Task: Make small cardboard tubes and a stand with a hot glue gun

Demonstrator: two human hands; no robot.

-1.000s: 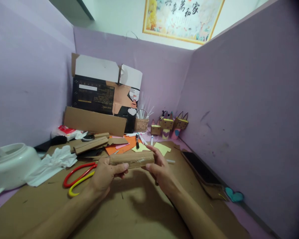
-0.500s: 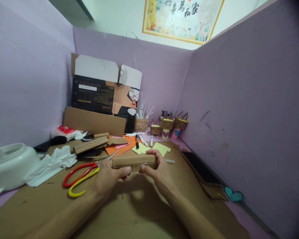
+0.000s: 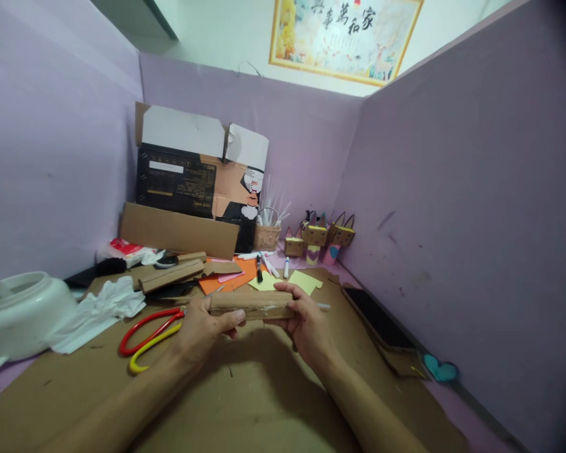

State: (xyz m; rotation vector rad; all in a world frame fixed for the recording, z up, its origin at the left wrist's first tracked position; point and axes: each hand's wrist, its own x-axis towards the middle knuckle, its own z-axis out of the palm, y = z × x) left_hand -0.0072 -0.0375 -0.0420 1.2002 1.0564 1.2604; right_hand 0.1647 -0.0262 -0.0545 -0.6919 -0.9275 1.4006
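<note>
A folded cardboard strip (image 3: 249,305), long and box-shaped with a glossy seam along its near side, is held level above the cardboard-covered table (image 3: 245,396). My left hand (image 3: 205,327) grips its left end, thumb on the near face. Around the right end my right hand (image 3: 306,321) is closed, fingers over the top and beneath. Left of my left hand lie scissors (image 3: 144,343) with one red and one yellow handle loop; their blades are mostly hidden behind that hand. A thin white stick (image 3: 324,307) shows just past my right hand.
A white pot (image 3: 23,318) and crumpled tissue (image 3: 108,305) stand at the left. Behind are cardboard pieces (image 3: 174,274), orange paper (image 3: 231,277), markers (image 3: 268,264), a printed box (image 3: 183,182) and cardboard animal figures (image 3: 316,236). A dark phone-like slab (image 3: 382,321) lies along the right wall.
My right thumb has left the strip's near face, and the right hand has turned and shifted slightly right. The left hand and strip have moved a little left, covering more of the scissors.
</note>
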